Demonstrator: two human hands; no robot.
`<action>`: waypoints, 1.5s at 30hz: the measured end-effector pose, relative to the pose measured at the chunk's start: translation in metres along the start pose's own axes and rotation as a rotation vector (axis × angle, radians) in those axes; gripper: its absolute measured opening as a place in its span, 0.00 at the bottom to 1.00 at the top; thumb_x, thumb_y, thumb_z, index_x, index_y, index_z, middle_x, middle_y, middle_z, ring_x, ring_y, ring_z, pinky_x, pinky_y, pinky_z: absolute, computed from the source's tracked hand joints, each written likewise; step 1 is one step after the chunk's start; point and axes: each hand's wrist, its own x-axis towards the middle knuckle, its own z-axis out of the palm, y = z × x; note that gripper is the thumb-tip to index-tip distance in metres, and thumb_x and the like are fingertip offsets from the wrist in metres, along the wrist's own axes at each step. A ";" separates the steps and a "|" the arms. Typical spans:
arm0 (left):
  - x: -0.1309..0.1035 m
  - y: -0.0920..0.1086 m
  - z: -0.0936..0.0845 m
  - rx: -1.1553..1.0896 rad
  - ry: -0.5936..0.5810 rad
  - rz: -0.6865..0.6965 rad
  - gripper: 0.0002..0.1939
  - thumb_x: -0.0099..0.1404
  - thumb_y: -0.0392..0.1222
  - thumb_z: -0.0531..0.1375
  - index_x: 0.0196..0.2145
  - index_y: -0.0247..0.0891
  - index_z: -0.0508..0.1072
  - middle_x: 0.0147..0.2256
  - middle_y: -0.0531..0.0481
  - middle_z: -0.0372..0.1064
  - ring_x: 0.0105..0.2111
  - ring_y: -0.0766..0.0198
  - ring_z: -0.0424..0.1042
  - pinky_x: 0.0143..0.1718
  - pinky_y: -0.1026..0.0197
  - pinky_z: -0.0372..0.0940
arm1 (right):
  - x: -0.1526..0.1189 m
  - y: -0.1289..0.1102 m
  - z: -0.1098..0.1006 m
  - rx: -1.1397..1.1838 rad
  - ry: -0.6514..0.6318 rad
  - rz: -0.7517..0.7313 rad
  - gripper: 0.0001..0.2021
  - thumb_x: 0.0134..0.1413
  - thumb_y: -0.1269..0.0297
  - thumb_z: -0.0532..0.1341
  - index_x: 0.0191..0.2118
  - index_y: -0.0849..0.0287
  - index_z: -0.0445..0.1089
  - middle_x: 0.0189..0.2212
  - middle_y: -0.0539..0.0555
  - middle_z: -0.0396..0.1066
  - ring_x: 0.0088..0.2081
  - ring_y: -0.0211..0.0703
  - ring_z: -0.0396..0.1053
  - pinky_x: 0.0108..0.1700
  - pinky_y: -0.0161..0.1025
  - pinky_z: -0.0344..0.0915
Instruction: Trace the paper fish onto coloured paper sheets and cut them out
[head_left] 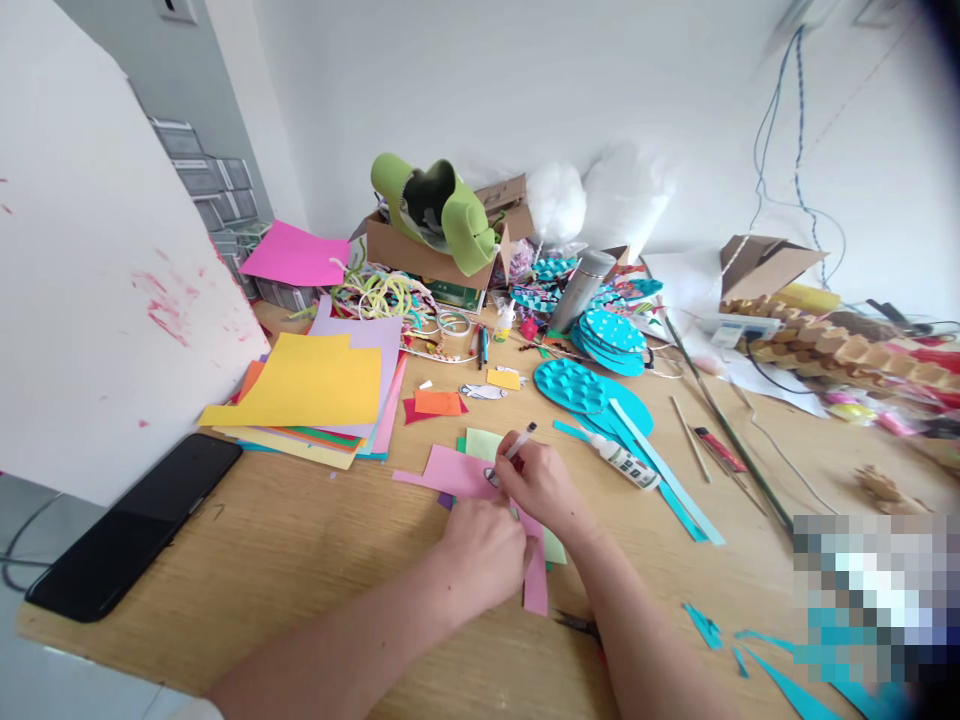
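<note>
My right hand (538, 482) is closed around a pen (520, 440) with a dark end cap and a pale barrel. The pen's lower end meets a pink paper (457, 472), where a small dark outline shows. My left hand (484, 552) rests on the same paper, its fingers curled in and partly hidden, holding the paper against the table. Pale green paper (484, 443) sticks out beneath the pink one. A white glue bottle (628, 462) lies right of my hands. Past them are an orange paper piece (438, 402) and a cut-out fish drawing (483, 392).
Stacked coloured paper (300, 385) and a black phone (142, 525) are on the left. Blue ovals (592, 395), a steel flask (581, 290) and a craft box (420, 252) stand behind. Dark scissors (577, 625) lie partly under my right forearm.
</note>
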 end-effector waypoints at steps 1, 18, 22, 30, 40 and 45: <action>0.000 0.000 0.001 0.001 0.005 0.004 0.16 0.66 0.42 0.52 0.30 0.33 0.76 0.29 0.40 0.73 0.30 0.52 0.74 0.28 0.56 0.65 | 0.000 0.000 -0.001 -0.009 -0.004 0.000 0.05 0.48 0.71 0.52 0.24 0.57 0.60 0.17 0.50 0.69 0.20 0.37 0.65 0.25 0.31 0.55; 0.000 -0.002 0.004 0.106 -0.050 0.026 0.23 0.68 0.48 0.48 0.35 0.31 0.78 0.56 0.31 0.60 0.30 0.54 0.75 0.30 0.54 0.67 | 0.000 0.004 -0.026 0.272 0.390 0.027 0.09 0.58 0.61 0.54 0.34 0.60 0.68 0.27 0.53 0.72 0.30 0.41 0.71 0.27 0.33 0.62; 0.001 -0.003 0.004 0.120 -0.054 0.023 0.23 0.68 0.48 0.46 0.35 0.33 0.78 0.58 0.33 0.59 0.30 0.53 0.75 0.29 0.53 0.67 | -0.009 0.015 -0.042 0.240 0.338 0.015 0.11 0.61 0.60 0.52 0.41 0.59 0.69 0.29 0.54 0.73 0.32 0.42 0.72 0.33 0.36 0.66; 0.006 -0.008 0.004 0.026 0.116 -0.017 0.20 0.69 0.45 0.46 0.42 0.35 0.75 0.52 0.41 0.68 0.38 0.53 0.74 0.37 0.53 0.69 | -0.043 0.032 -0.035 -0.154 0.006 -0.108 0.08 0.56 0.73 0.54 0.40 0.60 0.68 0.34 0.58 0.72 0.38 0.46 0.69 0.39 0.39 0.64; 0.001 -0.011 -0.011 -0.030 0.199 -0.074 0.16 0.69 0.44 0.48 0.42 0.36 0.72 0.43 0.44 0.73 0.40 0.56 0.73 0.38 0.57 0.66 | -0.035 0.028 -0.030 -0.348 -0.046 -0.176 0.12 0.53 0.79 0.55 0.42 0.61 0.68 0.38 0.59 0.71 0.42 0.48 0.66 0.43 0.41 0.62; -0.007 -0.020 -0.022 -0.072 0.224 -0.074 0.13 0.68 0.43 0.50 0.37 0.36 0.73 0.40 0.45 0.73 0.38 0.58 0.73 0.37 0.58 0.64 | -0.029 0.024 -0.031 -0.320 -0.042 -0.197 0.11 0.53 0.78 0.56 0.41 0.61 0.68 0.38 0.59 0.72 0.43 0.48 0.67 0.42 0.41 0.63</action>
